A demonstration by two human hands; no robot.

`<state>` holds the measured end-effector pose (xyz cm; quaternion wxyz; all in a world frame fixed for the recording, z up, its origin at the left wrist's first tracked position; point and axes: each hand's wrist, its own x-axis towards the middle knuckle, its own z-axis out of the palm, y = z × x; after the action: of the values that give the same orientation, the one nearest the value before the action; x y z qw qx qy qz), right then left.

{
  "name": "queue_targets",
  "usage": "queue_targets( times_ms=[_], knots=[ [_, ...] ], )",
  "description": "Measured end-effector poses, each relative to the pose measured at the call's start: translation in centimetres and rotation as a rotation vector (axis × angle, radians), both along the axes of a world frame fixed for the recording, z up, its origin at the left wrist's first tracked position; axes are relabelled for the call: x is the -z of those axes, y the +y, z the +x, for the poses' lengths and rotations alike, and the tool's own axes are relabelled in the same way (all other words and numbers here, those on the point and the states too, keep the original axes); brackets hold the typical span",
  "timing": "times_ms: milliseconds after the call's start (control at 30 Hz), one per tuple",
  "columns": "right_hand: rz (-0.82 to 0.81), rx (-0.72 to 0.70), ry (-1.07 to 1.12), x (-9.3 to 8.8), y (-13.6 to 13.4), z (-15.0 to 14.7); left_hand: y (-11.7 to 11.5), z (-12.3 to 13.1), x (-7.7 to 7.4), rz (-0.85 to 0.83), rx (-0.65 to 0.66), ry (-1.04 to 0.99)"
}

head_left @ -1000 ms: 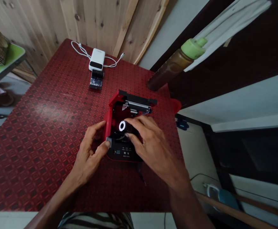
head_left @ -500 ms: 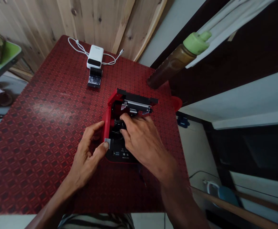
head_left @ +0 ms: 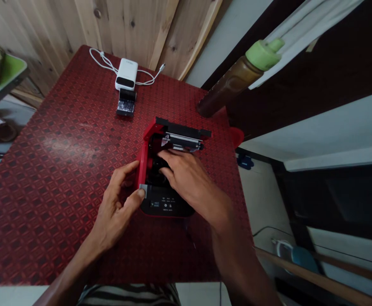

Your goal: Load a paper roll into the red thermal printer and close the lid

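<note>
Head view shows the red printer (head_left: 160,187) at frame centre, lid (head_left: 183,129) up, with the left hand (head_left: 118,208) pinching its near-left corner. The right hand (head_left: 188,178) reaches into the open bay, fingers curled; whether they grip anything is hidden. Steadying the body firmly and pressing straight down should keep things seated squarely.

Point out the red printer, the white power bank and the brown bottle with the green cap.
red printer (head_left: 143,163): head view, on its red left side wall.
white power bank (head_left: 127,73): head view, on its white top face.
brown bottle (head_left: 227,87): head view, on its brown body below the green cap.
</note>
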<state>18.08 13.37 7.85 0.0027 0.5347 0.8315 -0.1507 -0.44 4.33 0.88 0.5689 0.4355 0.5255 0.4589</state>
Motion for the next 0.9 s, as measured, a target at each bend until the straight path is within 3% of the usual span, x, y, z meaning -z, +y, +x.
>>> queue_targets(
  times_ms=[133, 267, 433, 533, 700, 800, 900],
  knots=[
    [0.051, -0.098, 0.277, -0.6, -1.6, 2.7, 0.2, -0.1, -0.1, 0.02, 0.001, 0.021],
    [0.044, -0.231, 0.37, -0.5, -2.6, 4.2, 0.3, 0.0, -0.3, 0.065, -0.015, 0.018],
    [0.092, -0.205, 0.38, 0.1, -2.5, 3.7, 0.0, -0.1, -0.1, 0.053, -0.03, 0.001],
    [0.189, -0.165, 0.422, 0.1, -3.0, 3.5, 0.4, -0.3, -0.5, 0.072, -0.122, 0.022],
    [0.405, -0.114, 0.462, 0.4, -5.4, 3.5, 4.5, -0.1, -3.2, 0.279, -0.2, 0.123],
    [0.471, -0.091, 0.451, 1.0, -7.1, 3.3, 7.3, 0.5, -4.8, 0.376, -0.17, 0.168],
    [0.556, -0.063, 0.413, 1.7, -8.4, 3.0, 8.5, 1.1, -5.4, 0.37, -0.102, 0.161]
  ],
)
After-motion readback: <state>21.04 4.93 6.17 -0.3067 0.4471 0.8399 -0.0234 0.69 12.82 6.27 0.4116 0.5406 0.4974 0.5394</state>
